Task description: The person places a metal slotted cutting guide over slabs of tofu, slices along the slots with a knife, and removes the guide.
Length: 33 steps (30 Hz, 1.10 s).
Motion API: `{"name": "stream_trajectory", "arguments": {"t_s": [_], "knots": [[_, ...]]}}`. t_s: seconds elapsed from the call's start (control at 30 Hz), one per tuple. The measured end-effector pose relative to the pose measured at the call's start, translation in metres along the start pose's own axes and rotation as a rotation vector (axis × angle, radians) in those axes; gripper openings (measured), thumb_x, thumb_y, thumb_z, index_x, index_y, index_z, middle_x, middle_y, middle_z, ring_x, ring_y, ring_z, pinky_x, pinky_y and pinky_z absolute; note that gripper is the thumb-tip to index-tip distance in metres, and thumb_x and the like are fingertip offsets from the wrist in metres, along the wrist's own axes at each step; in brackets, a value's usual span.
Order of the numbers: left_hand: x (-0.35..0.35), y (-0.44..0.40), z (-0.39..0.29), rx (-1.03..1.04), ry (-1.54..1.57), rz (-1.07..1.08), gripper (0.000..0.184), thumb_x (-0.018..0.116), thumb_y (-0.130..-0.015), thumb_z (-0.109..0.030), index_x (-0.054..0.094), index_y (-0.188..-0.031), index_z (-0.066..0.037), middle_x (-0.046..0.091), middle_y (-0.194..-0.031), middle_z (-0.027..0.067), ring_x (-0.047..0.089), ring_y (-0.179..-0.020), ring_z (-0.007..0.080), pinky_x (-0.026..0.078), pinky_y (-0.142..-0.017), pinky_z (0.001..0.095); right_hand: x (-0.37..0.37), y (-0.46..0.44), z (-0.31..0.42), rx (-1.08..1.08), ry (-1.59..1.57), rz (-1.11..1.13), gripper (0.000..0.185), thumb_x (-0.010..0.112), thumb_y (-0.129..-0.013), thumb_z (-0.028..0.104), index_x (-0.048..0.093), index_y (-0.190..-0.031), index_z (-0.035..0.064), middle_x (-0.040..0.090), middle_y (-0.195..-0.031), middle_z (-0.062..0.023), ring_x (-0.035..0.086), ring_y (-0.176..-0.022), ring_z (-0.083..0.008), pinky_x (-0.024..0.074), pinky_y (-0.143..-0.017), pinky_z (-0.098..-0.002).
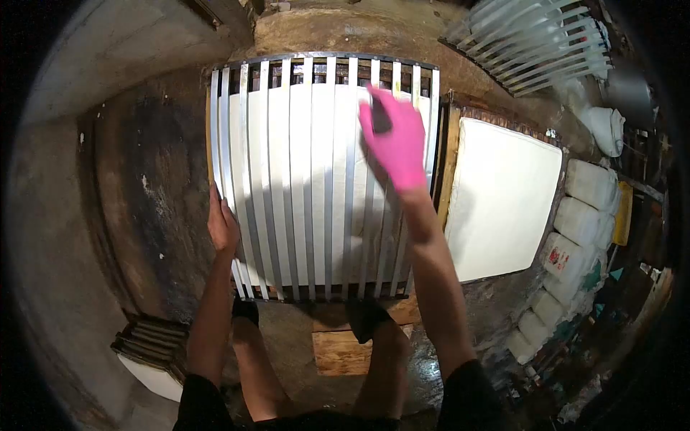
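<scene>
In front of me lies a slatted metal frame (pixel 328 179), its long silver strips running away from me over a white slab (pixel 298 144). My left hand (pixel 223 224), bare, grips the frame's left edge, its fingers partly hidden along the side. A pink glove covers my right hand (pixel 399 140), which is over the far right part of the strips. Its thumb and fingers close around a small dark object (pixel 381 118) whose kind I cannot make out.
To the right, a second white slab (pixel 503 197) rests on a wooden-edged support. Beyond it stand several white plastic containers (pixel 575 212). Another slatted rack (pixel 535 47) is at the upper right, a small dark rack (pixel 152 341) at the lower left. A wooden board (pixel 341 353) lies near my feet.
</scene>
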State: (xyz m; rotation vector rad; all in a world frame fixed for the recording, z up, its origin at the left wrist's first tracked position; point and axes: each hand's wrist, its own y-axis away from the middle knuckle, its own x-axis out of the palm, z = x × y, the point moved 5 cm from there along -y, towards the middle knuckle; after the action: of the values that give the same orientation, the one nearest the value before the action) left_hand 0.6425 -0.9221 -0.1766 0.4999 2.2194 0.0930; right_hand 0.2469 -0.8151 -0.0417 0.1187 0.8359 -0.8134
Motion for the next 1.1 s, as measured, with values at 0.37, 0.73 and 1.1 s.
{"name": "stream_trajectory", "arguments": {"t_s": [0.37, 0.73, 1.1], "knots": [[-0.004, 0.003, -0.018, 0.078, -0.040, -0.061, 0.049, 0.038, -0.105, -0.014, 0.033, -0.154, -0.011, 0.044, -0.150, 0.0192, 0.047, -0.135, 0.0339, 0.042, -0.108, 0.0411, -0.062, 0.384, 0.047, 0.411, -0.091, 0.359, 0.016, 0.067, -0.088, 0.006, 0.066, -0.103, 0.0060, 0.066, -0.088, -0.0116, 0.064, -0.078, -0.0252, 0.0519, -0.072, -0.0359], [-0.003, 0.003, -0.019, 0.201, -0.024, -0.085, 0.048, 0.036, -0.105, -0.016, 0.035, -0.152, -0.006, 0.043, -0.150, 0.0208, 0.045, -0.137, 0.0341, 0.039, -0.110, 0.0398, 0.006, -0.008, -0.053, 0.376, -0.349, -0.013, 0.030, 0.067, -0.093, 0.024, 0.067, -0.121, 0.0112, 0.069, -0.102, -0.0079, 0.064, -0.091, -0.0174, 0.0524, -0.081, -0.0327], [-0.003, 0.007, -0.028, 0.065, -0.071, -0.044, 0.048, 0.035, -0.106, -0.019, 0.035, -0.153, -0.011, 0.045, -0.149, 0.0200, 0.046, -0.136, 0.0347, 0.040, -0.108, 0.0402, -0.107, 0.346, -0.003, 0.506, -0.277, 0.149, 0.023, 0.066, -0.085, -0.001, 0.069, -0.106, 0.0072, 0.070, -0.093, -0.0088, 0.067, -0.084, -0.0254, 0.0532, -0.076, -0.0342]]}}
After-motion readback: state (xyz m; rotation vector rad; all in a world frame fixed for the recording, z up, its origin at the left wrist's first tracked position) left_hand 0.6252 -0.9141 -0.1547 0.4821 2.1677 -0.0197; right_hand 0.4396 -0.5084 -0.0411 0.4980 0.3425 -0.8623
